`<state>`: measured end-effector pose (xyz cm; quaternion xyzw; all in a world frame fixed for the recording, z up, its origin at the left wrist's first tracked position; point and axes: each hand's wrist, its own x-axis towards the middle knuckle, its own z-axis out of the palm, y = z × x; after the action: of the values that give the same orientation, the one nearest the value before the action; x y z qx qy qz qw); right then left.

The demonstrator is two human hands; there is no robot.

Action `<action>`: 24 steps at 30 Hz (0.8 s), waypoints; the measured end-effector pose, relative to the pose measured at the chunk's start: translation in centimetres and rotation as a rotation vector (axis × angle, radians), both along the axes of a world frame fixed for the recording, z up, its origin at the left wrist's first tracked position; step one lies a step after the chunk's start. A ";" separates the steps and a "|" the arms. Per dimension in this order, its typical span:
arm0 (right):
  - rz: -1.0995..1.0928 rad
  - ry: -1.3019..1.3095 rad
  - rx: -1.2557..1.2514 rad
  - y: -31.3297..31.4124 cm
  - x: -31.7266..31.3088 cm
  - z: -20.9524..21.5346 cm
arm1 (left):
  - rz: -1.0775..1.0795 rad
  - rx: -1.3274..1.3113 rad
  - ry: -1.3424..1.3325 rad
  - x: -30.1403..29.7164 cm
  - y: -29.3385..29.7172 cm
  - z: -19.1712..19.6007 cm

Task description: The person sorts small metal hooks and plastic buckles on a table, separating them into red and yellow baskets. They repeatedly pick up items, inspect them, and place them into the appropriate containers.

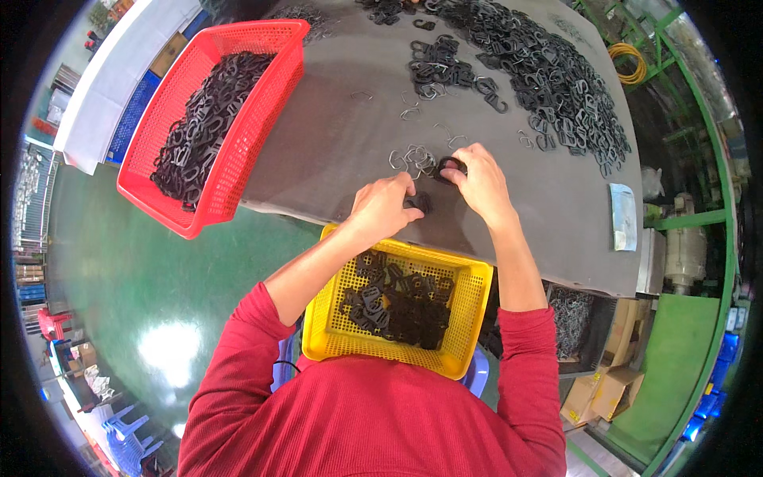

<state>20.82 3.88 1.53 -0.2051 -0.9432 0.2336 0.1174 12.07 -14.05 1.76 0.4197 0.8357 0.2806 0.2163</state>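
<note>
My right hand (482, 184) is closed in a pinch around a black, ring-like plastic hook (450, 164) above the grey table. To its left, my left hand (380, 205) has thumb and fingers curled around a small black plastic piece (418, 203) near the table's front edge; its exact shape is partly hidden by the fingers. A small cluster of bent silver wire clips (415, 160) lies just beyond both hands. Under my forearms, a yellow perforated basket (482, 294) holds many black plastic parts (397, 302).
A red perforated basket (238, 171) of black hooks rests at the table's left edge. Black hooks (556, 87) are heaped across the far right, with a smaller pile (437, 65) beside them. A blue-white packet (623, 216) lies at the right edge of the table (334, 135).
</note>
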 end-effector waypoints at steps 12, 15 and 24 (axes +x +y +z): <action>0.445 -0.274 -0.629 -2.2 7.2 4.7 | -0.806 0.210 -0.302 2.1 -5.7 2.9; 0.241 0.137 -0.297 0.8 1.8 2.9 | -0.319 0.233 -0.251 -3.4 -2.4 4.5; 0.171 0.153 0.303 4.4 -8.9 -4.6 | -0.014 0.018 0.555 -11.5 6.2 -4.8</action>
<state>11.94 8.27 -3.05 -0.0857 -0.9698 0.1131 0.1982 0.55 -7.87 -3.01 0.4882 0.8575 0.1606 -0.0229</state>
